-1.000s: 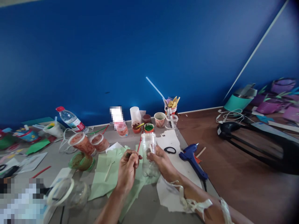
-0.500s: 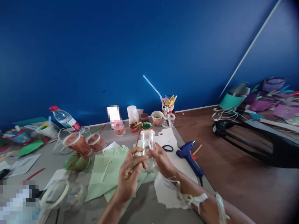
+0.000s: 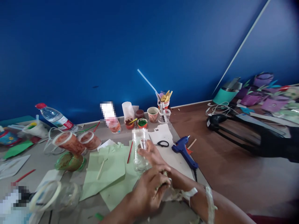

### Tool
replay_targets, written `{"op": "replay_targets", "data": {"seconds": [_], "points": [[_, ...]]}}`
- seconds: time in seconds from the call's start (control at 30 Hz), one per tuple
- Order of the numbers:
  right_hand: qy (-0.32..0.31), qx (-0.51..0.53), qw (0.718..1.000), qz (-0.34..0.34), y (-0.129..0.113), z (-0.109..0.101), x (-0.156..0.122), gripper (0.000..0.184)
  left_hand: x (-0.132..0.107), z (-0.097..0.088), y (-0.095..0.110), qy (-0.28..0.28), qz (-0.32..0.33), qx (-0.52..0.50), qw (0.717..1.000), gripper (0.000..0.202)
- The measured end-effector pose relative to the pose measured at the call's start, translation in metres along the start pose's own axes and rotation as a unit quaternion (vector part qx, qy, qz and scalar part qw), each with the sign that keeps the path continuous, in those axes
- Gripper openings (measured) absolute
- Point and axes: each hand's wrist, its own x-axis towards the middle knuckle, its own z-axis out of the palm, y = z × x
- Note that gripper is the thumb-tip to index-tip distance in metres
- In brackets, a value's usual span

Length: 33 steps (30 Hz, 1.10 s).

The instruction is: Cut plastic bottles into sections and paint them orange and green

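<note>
Head view — the right hand grips a clear bottle over the counter, length pointing away; the left hand, nearer the body, curls by the wrist tape — pinching or not, I can't tell.

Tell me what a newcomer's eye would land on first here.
Most likely the deep blue wall filling the upper half of the picture. Next, probably the hands at lower centre: the right hand holds a clear plastic container, while the left hand is at the right wrist. The blue glue gun, lying to their right, also stands out.
</note>
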Motion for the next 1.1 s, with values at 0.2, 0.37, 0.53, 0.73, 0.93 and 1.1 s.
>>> {"op": "replay_targets", "data": {"seconds": [0.2, 0.37, 0.53, 0.73, 0.93, 1.1], "points": [[-0.009, 0.031, 0.999, 0.011, 0.006, 0.000, 0.003, 0.032, -0.007, 0.006, -0.004, -0.008, 0.039, 0.106, 0.994, 0.051], [-0.007, 0.015, 1.000, 0.004, -0.001, 0.000, 0.001, 0.031, -0.005, 0.006, -0.007, 0.021, 0.035, 0.031, 0.999, 0.036], [-0.012, 0.001, 1.000, -0.013, -0.002, -0.002, 0.001, 0.023, -0.004, 0.008, -0.004, 0.006, -0.014, 0.015, 1.000, 0.024], [-0.007, 0.034, 0.999, 0.001, 0.009, 0.000, 0.007, 0.035, -0.002, 0.010, 0.001, 0.012, -0.051, 0.018, 0.998, 0.020], [-0.007, 0.017, 1.000, 0.006, 0.003, 0.002, 0.005, 0.029, -0.004, 0.016, 0.002, 0.030, -0.062, 0.138, 0.988, 0.017], [-0.003, -0.019, 1.000, 0.002, -0.004, 0.002, 0.000, 0.024, -0.005, 0.018, -0.004, 0.014, -0.036, 0.197, 0.980, 0.012]]}}
